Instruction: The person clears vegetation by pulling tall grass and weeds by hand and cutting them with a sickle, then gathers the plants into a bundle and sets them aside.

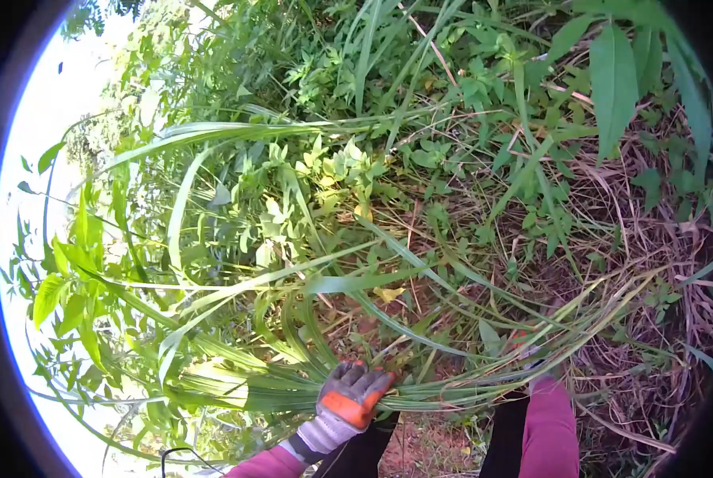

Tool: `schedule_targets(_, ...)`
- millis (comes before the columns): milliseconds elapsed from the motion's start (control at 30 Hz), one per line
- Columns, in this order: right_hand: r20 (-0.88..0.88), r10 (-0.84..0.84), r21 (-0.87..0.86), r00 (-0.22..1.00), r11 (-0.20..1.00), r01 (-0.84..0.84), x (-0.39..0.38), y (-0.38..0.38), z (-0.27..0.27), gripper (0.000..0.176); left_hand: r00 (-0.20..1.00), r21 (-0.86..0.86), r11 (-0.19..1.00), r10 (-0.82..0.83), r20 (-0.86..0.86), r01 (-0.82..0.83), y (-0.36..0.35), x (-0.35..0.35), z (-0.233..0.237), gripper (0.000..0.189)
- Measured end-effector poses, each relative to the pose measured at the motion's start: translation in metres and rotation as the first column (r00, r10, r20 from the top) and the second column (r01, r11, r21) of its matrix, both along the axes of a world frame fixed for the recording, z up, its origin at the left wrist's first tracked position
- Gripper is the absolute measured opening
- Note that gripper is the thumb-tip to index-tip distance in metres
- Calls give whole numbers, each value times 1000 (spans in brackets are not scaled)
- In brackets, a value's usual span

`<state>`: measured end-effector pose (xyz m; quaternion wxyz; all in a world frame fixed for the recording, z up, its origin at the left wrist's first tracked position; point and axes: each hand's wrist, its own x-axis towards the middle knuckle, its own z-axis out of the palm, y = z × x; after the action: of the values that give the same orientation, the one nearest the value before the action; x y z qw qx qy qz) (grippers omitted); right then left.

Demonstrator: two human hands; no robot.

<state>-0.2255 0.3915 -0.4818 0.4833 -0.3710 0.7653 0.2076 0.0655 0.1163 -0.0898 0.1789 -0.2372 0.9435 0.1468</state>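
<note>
Wrapped round a bundle of long green grass blades [285, 386] is my left hand [355, 396], in a grey and orange glove. The blades fan out to the left of it, and their stems run right toward my other arm. My right hand [525, 350] is mostly hidden behind the stems at the lower right; only a bit of orange and the wrist area show above the pink sleeve [549, 426]. Its fingers and anything in them cannot be made out.
Leafy green plants [332, 171] fill the upper and middle view. Dry brown stalks [611, 199] cover the ground at the right. Reddish soil [428, 450] shows between my dark-clothed legs. Broad leaves [614, 88] hang at the upper right.
</note>
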Motion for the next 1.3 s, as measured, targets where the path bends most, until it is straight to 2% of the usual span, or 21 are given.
schedule_targets(67,4,12,-45,1000,999,-12,-2,-4,11,43,1000,-51,999,-4,-31,2,5,5,-3,72)
schedule_targets(167,27,33,-149,999,988,-29,-2,-11,41,43,999,-22,1000,-15,-41,14,12,4,3,66)
schedule_targets(233,68,23,-210,997,978,-8,7,1,52,43,999,-28,998,50,-20,-51,9,-1,5,66)
schedule_targets(300,83,-27,-218,996,975,45,19,19,45,42,989,-88,993,63,-131,-75,5,-17,8,67)
schedule_targets(333,69,-58,-228,996,971,73,18,16,38,42,988,-110,991,57,-141,-73,-4,-14,-6,68)
schedule_targets(467,-50,-169,-288,984,946,148,11,7,-17,42,999,-166,985,32,-21,-35,-20,-25,-17,74)
schedule_targets(600,-114,-220,-332,969,927,171,20,10,-78,42,998,-173,985,-35,-44,27,-11,-22,-22,69)
schedule_targets(667,-149,-248,-391,957,904,173,43,15,-129,42,1000,-136,990,-21,-4,20,-15,-24,-26,63)
schedule_targets(700,-186,-261,-459,947,875,151,69,26,-177,42,999,-206,978,-42,-5,40,-17,-13,-36,59)
schedule_targets(800,-39,-181,-347,983,925,156,44,13,-88,34,999,-206,978,-31,-39,22,-6,-16,-29,57)
schedule_targets(933,74,-22,-387,997,921,49,42,16,0,26,1000,-121,993,7,14,-6,-4,-17,-29,63)
schedule_targets(967,83,19,-408,996,913,16,46,18,25,25,1000,-89,996,6,-29,-9,-5,-12,-37,66)
schedule_targets(1000,82,69,-427,994,904,-27,51,18,53,24,997,-75,997,-8,-74,2,-6,-8,-38,66)
schedule_targets(1033,66,128,-449,990,890,-85,55,17,79,23,999,-65,998,1,-40,-4,-6,-5,-37,66)
schedule_targets(1100,-32,349,-404,937,853,-331,56,-7,158,19,1000,-67,998,13,20,-11,-6,5,-40,65)
schedule_targets(1133,-140,442,-375,886,804,-461,88,31,111,16,998,-32,999,43,41,-41,-5,8,-39,63)
schedule_targets(1167,-83,466,-324,881,824,-466,84,23,152,19,985,42,994,90,147,-97,-6,-3,-26,61)
schedule_targets(1200,-30,494,-279,869,830,-482,75,-2,220,23,983,34,995,87,161,-94,-6,5,-35,59)
schedule_targets(1233,-7,455,7,891,891,-455,63,-38,281,27,987,-28,1000,19,157,-15,-6,14,-50,59)
schedule_targets(1267,88,330,6,940,943,-332,71,-30,272,29,951,14,997,69,301,-77,-4,7,-34,55)
schedule_targets(1300,-67,444,-14,893,895,-446,104,7,205,29,972,37,997,58,226,-68,-4,5,-23,52)
